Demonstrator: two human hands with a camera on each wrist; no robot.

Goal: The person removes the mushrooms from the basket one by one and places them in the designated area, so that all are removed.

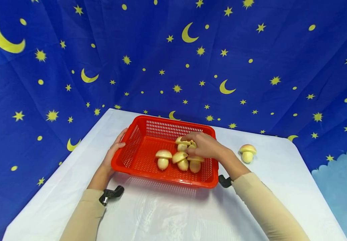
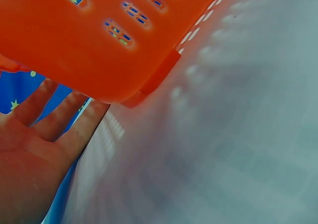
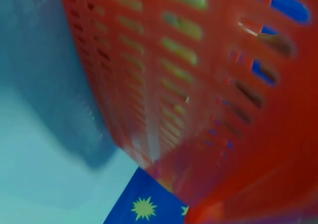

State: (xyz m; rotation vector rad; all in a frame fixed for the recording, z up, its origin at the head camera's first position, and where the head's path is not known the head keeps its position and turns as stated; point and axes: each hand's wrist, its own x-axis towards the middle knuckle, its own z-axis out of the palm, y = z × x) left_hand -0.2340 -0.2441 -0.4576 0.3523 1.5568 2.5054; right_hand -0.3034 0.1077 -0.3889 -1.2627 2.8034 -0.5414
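My left hand (image 1: 112,154) is at the left end of a red plastic basket (image 1: 128,169), its thumb at the rim. In the left wrist view the straight, spread fingers (image 2: 69,107) lie against the basket's outer wall. My right hand (image 1: 203,144) reaches over the basket's right end, fingers and thumb bent around a pale yellow mushroom (image 1: 193,145) that it partly hides. Close by in the basket lie a mushroom (image 1: 163,159) with its stem toward me, another mushroom (image 1: 181,160) and several more. Through the slots the right wrist view shows yellow mushrooms (image 3: 179,50).
A single mushroom (image 1: 247,153) lies on the white-covered table (image 1: 161,214), to the right of the basket. A blue cloth (image 1: 149,40) with yellow moons and stars hangs behind the table. Each wrist carries a black camera mount (image 1: 111,195).
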